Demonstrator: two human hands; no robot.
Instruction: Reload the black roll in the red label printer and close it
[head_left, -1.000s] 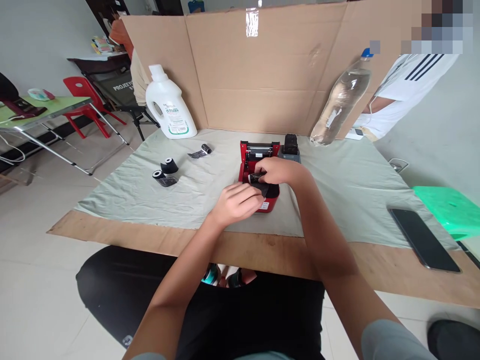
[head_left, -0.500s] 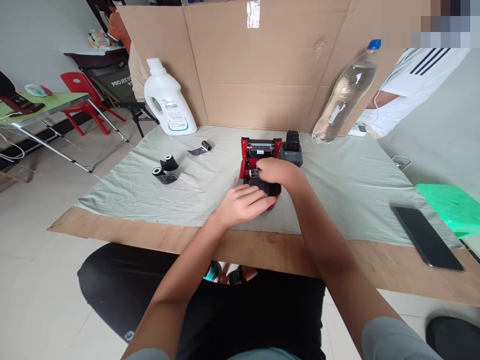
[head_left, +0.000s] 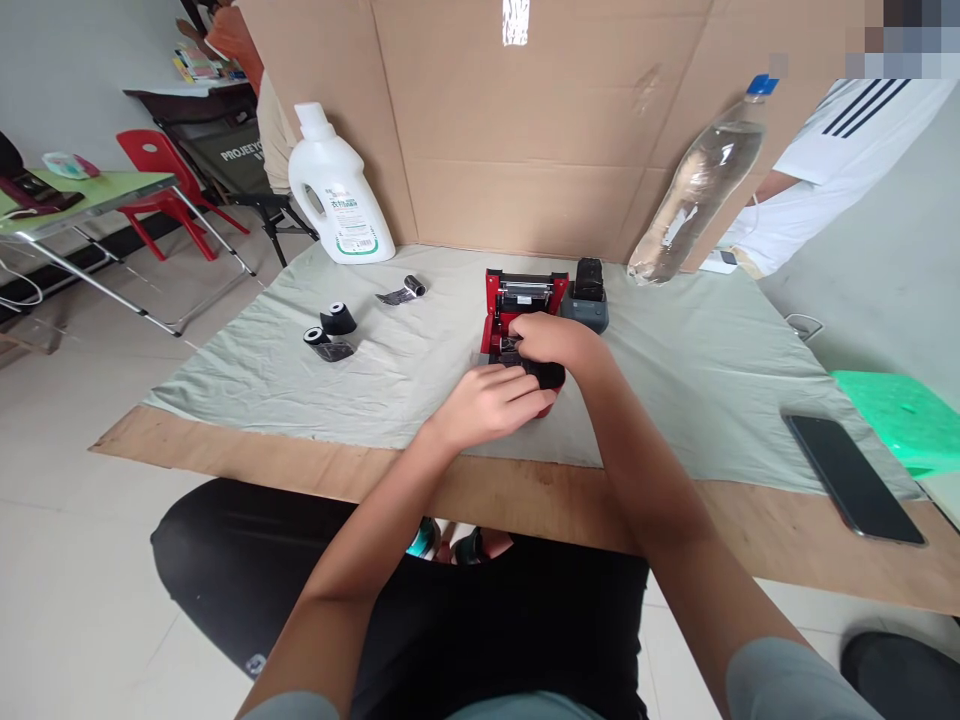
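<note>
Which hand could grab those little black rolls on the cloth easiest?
Probably the left hand. The black rolls lie on the cloth to the left of the red printer, on that hand's side. The right hand would have to cross over the printer and the left hand.

The black ribbon roll [head_left: 546, 373] (loose film earlier) now sits lower in the red printer [head_left: 525, 300].

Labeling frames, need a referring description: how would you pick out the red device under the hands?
Start at the cardboard screen standing along the back of the cloth-covered table. In front of its middle sits the red printer, with the left hand and right hand both on its open front. It is the only red thing on the cloth; the grey device beside it is smaller.
</note>
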